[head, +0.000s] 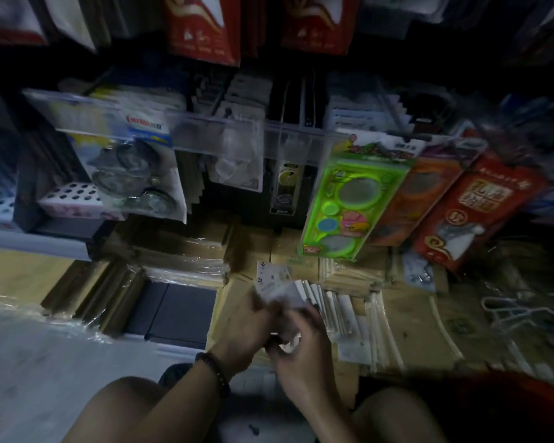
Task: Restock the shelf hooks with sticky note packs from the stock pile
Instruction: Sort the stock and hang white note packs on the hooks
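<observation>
Here, seen from above, we crouch low in dim light. Both hands meet at the centre. The left hand [243,327] and the right hand [301,356] each curl round a small fan of sticky note packs [279,287], blurred by motion. The stock pile [343,311] lies on flattened cartons [429,314] just beside the hands at 3 o'clock, its packs standing on edge in a row.

The risks, as we judge them: the fanned packs look loosely squared and could slip and scatter. In this light a hanging hole could miss its hook, and we cannot make out any bare hook.

A green toy pack [349,199] hangs at 1 o'clock and a clear shelf rail [224,129] crosses at 12 o'clock, so lifting the packs could snag either. Open room runs up the middle, between shrink-wrapped bundles [179,263] at 10 o'clock and the pile. Wire hangers [522,310] lie well apart at 3 o'clock.
</observation>
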Demonstrator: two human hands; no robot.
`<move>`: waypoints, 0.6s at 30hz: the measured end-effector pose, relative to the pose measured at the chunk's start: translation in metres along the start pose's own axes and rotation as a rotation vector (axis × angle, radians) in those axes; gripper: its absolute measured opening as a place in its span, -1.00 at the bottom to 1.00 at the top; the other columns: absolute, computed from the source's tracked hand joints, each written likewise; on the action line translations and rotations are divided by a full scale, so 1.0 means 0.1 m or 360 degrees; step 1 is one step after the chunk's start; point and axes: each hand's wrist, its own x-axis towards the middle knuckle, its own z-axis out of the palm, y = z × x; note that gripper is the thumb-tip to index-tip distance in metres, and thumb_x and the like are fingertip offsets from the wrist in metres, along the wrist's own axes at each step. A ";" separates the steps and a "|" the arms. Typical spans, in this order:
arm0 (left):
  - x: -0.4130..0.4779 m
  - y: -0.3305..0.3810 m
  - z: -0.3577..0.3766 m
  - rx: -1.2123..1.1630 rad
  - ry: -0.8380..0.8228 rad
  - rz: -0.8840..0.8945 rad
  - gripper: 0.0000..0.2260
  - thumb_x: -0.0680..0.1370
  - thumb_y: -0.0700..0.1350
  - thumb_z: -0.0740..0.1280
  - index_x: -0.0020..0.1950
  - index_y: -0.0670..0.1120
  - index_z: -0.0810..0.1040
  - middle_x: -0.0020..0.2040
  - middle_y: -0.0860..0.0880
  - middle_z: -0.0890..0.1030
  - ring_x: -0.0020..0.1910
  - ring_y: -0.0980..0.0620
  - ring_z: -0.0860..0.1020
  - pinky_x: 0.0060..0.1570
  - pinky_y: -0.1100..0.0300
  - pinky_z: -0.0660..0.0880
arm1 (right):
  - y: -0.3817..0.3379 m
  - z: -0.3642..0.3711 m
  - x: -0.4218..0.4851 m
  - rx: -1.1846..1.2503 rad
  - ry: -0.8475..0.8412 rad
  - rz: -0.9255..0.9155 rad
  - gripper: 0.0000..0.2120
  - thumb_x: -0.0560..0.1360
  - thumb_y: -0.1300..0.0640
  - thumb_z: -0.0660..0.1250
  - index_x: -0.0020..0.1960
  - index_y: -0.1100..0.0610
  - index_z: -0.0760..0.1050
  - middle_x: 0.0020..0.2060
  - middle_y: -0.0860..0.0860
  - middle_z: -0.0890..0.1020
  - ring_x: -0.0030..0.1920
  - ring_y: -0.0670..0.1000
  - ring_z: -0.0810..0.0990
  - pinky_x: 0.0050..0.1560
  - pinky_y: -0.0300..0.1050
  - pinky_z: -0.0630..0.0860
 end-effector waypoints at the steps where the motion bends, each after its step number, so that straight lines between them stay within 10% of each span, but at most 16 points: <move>1: -0.07 -0.01 0.00 -0.0102 -0.0010 -0.0011 -0.74 0.70 -0.10 0.34 0.38 -0.08 0.56 0.21 -0.25 0.70 0.18 -0.32 0.69 0.19 -0.53 0.53 | -0.01 -0.04 -0.07 -0.0050 -0.0009 -0.0016 -0.54 0.40 0.06 0.52 0.26 -0.22 0.59 0.21 -0.32 0.50 0.41 -0.11 0.50 0.33 -0.05 0.56; 7: -0.54 0.26 0.06 -0.0179 0.0065 0.0047 -0.73 0.69 -0.17 0.35 0.40 -0.09 0.56 0.24 -0.18 0.72 0.19 -0.27 0.71 0.15 -0.39 0.63 | -0.34 -0.43 -0.36 -0.0283 0.0017 -0.0152 -0.35 0.47 -0.02 0.53 0.23 -0.67 0.32 0.49 -0.21 0.30 0.53 -0.15 0.29 0.49 -0.07 0.41; 18: -1.50 1.50 0.37 -0.0002 0.0119 0.0575 -0.69 0.62 -0.22 0.46 0.36 -0.10 0.60 0.22 -0.17 0.74 0.16 -0.24 0.73 0.09 -0.36 0.66 | -1.53 -1.22 -0.61 -0.0139 0.0479 -0.0568 -0.11 0.31 -0.35 0.53 0.59 -0.35 0.30 0.41 -0.26 0.30 0.45 -0.12 0.39 0.31 -0.08 0.57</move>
